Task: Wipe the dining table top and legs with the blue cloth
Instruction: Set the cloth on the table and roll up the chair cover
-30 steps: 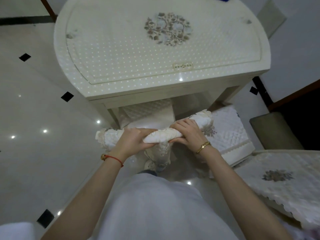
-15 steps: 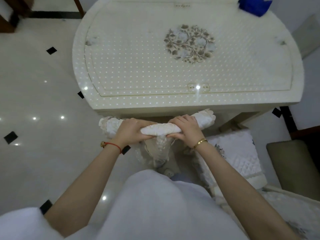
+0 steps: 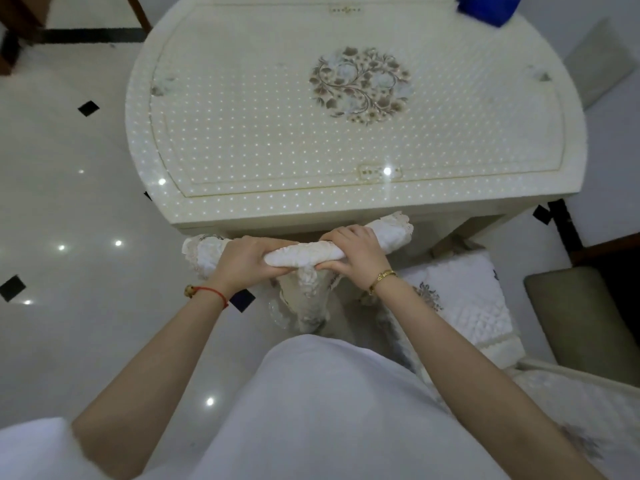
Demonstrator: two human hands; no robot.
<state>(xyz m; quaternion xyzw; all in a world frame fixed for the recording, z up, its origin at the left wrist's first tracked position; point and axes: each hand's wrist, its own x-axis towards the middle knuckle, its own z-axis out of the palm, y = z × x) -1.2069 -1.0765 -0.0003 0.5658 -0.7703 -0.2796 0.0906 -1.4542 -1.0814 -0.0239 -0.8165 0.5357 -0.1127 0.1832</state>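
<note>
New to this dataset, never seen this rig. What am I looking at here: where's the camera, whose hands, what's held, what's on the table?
No robot here: a person wears one wide-angle camera on the head, looking down past their own arms. The left hand and right hand both grip a rolled white lace cloth in front of the near edge of the cream dining table. On the table's far right corner lies the blue cloth, untouched. A padded chair seat stands at the right.
</note>
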